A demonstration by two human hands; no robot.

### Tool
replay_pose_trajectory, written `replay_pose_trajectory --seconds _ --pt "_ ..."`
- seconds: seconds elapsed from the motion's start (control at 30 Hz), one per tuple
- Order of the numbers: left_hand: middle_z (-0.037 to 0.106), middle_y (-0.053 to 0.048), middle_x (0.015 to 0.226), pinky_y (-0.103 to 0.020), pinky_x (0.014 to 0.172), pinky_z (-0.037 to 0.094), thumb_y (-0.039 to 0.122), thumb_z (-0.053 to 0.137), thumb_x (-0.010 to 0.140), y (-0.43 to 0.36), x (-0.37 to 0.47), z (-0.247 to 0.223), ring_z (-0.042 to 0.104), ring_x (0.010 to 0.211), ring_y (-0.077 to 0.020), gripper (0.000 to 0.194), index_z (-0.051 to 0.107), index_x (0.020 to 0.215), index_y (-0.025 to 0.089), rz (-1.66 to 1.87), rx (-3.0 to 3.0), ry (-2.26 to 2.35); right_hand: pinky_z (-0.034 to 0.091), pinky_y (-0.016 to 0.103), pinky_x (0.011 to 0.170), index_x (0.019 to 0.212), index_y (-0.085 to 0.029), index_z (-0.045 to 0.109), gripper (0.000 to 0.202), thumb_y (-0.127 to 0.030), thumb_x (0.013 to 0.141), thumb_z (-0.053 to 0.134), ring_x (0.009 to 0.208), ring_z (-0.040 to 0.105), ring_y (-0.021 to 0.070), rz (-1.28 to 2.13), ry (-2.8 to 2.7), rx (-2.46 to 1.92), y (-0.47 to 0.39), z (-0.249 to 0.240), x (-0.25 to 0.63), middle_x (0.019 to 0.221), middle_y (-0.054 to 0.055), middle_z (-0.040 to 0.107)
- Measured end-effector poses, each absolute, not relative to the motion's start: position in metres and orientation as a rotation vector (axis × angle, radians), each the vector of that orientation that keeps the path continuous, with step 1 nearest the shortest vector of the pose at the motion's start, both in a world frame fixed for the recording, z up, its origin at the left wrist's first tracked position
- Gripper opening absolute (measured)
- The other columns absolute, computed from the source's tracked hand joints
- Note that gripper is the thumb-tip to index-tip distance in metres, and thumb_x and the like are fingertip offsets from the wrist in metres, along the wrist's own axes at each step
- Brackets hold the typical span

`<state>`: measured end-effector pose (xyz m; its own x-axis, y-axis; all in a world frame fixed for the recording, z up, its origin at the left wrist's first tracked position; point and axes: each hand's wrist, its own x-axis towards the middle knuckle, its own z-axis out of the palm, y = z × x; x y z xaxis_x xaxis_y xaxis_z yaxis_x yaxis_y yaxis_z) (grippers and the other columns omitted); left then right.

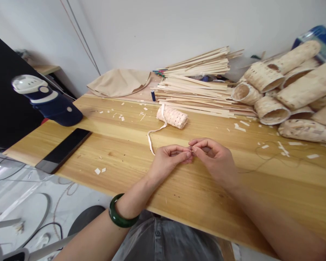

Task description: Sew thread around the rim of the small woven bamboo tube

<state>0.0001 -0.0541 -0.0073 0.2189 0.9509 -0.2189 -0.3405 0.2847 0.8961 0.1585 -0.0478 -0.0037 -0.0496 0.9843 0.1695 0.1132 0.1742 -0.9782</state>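
My left hand (175, 155) and my right hand (212, 156) meet fingertip to fingertip above the wooden table (119, 159). Both are pinched closed. Whatever sits between the fingertips is too small and too covered to name. A thin dark thread (258, 167) lies loosely on the table and disappears behind my right wrist; where it ends is hidden. Just beyond my hands a small woven bark cylinder (175, 116) rests on its side, touched by neither hand. From it a narrow white strip (154, 131) curls toward my left hand.
Thin wooden strips (195, 94) are stacked along the wall beside a small blue spool (153, 95). Bark tubes (273, 108) pile up at right. A beige cloth (119, 82), blue bottle (57, 105) and phone (63, 150) lie or stand leftward. Pale scraps (97, 170) are scattered about.
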Motion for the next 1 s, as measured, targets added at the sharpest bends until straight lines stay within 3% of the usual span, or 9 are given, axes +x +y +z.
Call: replay_pose_trajectory --seconds 1.0 --pt "0.076 -0.003 0.072 -0.025 0.075 0.057 0.03 0.089 0.062 -0.054 0.0012 -0.0063 0.07 0.068 -0.012 0.025 0.077 0.076 0.013 1.062 0.812 0.951 0.057 0.032 0.077 0.07 -0.021 0.062 0.017 -0.032 0.079 0.07 0.091 0.067 0.0195 1.012 -1.413 -1.161 -0.0498 -0.0022 0.1574 0.096 0.007 0.07"
